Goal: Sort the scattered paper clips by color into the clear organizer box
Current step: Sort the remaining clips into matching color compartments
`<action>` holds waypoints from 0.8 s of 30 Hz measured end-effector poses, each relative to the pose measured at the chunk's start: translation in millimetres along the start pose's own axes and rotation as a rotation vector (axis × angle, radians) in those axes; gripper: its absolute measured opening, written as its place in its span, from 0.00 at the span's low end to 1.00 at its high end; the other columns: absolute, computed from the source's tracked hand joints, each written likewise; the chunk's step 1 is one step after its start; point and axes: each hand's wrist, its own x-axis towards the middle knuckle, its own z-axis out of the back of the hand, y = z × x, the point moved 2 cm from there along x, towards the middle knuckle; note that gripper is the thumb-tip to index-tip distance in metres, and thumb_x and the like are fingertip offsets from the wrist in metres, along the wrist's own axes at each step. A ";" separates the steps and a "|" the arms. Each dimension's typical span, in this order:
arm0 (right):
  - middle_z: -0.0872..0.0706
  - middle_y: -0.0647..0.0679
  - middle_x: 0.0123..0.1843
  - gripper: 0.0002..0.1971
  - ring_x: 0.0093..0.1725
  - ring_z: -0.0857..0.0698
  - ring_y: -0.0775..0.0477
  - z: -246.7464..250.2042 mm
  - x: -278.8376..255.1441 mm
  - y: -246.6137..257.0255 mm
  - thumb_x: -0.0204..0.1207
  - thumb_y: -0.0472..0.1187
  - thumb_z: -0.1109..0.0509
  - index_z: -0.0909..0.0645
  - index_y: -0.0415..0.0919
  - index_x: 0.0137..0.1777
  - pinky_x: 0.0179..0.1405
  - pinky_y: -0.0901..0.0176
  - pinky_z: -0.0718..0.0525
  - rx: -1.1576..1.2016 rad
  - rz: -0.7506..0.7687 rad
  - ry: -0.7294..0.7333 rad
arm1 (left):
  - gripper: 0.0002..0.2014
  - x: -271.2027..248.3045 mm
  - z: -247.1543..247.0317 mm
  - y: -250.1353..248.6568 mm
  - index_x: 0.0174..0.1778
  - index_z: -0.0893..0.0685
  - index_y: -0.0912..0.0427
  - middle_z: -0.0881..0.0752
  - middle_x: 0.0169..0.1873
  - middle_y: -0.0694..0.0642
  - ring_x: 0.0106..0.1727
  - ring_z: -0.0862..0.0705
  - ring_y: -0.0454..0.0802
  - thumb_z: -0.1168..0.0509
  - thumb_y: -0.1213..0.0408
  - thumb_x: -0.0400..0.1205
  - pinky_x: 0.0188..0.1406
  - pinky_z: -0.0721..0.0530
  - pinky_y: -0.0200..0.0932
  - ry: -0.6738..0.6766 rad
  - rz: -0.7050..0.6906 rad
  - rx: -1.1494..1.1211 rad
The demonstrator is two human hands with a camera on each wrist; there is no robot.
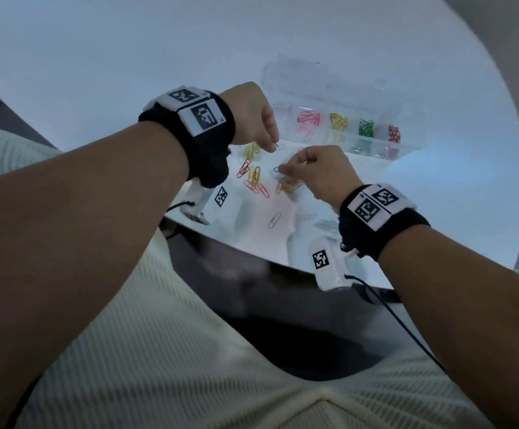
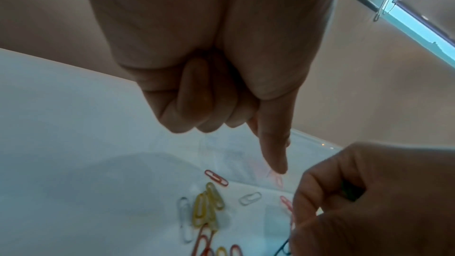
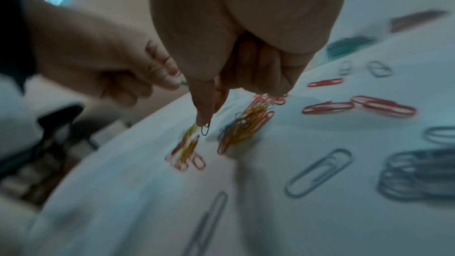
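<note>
Coloured wire paper clips (image 1: 253,178) lie scattered on the white desk (image 1: 437,196), near side of the clear plastic organizer box (image 1: 375,144); its cells hold pink, yellow, green and red clips. My left hand (image 1: 248,116) pinches a green clip (image 1: 278,146) above the pile. My right hand (image 1: 317,174), fingers (image 3: 204,112) together, pinches a dark clip (image 1: 276,169). A silver clip (image 1: 274,219) lies nearer.

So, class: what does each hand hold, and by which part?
Left hand pinches a green clip by one end; right hand pinches a dark clip by one end.
</note>
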 end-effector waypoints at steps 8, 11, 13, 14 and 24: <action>0.26 0.46 0.28 0.10 0.21 0.38 0.49 85.5 -30.6 -39.1 0.68 0.32 0.49 0.40 0.46 0.30 0.16 0.64 0.43 0.914 -0.334 -0.065 | 0.05 3.4 -16.5 -33.3 0.36 0.11 0.52 0.25 0.20 0.48 0.21 0.30 0.44 0.21 0.59 0.71 0.24 0.30 0.36 0.061 -0.019 -0.138; 0.29 0.46 0.29 0.10 0.22 0.37 0.49 104.7 -25.7 -39.2 0.67 0.28 0.52 0.41 0.45 0.32 0.17 0.64 0.39 0.953 -0.336 -0.105 | 0.05 9.2 -26.7 -56.6 0.35 0.12 0.52 0.23 0.19 0.46 0.16 0.32 0.42 0.22 0.61 0.72 0.22 0.30 0.36 0.079 -0.044 -0.201; 0.30 0.45 0.29 0.10 0.23 0.36 0.48 114.1 -17.5 -30.2 0.71 0.28 0.49 0.38 0.43 0.34 0.20 0.64 0.36 0.943 -0.334 -0.127 | 0.04 15.0 -31.5 -74.0 0.35 0.12 0.52 0.19 0.26 0.53 0.19 0.31 0.46 0.23 0.63 0.72 0.21 0.30 0.35 0.057 -0.075 -0.194; 0.30 0.44 0.29 0.09 0.23 0.34 0.48 118.3 -12.6 -23.6 0.73 0.29 0.46 0.36 0.42 0.34 0.21 0.64 0.35 0.938 -0.325 -0.142 | 0.04 18.4 -33.6 -82.2 0.35 0.12 0.53 0.19 0.26 0.53 0.19 0.30 0.46 0.24 0.64 0.73 0.19 0.30 0.33 0.045 -0.085 -0.182; 0.28 0.41 0.71 0.23 0.75 0.28 0.33 138.7 17.0 -5.2 0.83 0.48 0.35 0.32 0.40 0.74 0.73 0.46 0.25 0.905 -0.289 -0.097 | 0.05 56.8 -31.0 -137.1 0.39 0.10 0.55 0.19 0.14 0.41 0.14 0.25 0.32 0.28 0.68 0.72 0.12 0.30 0.24 -0.111 -0.100 -0.080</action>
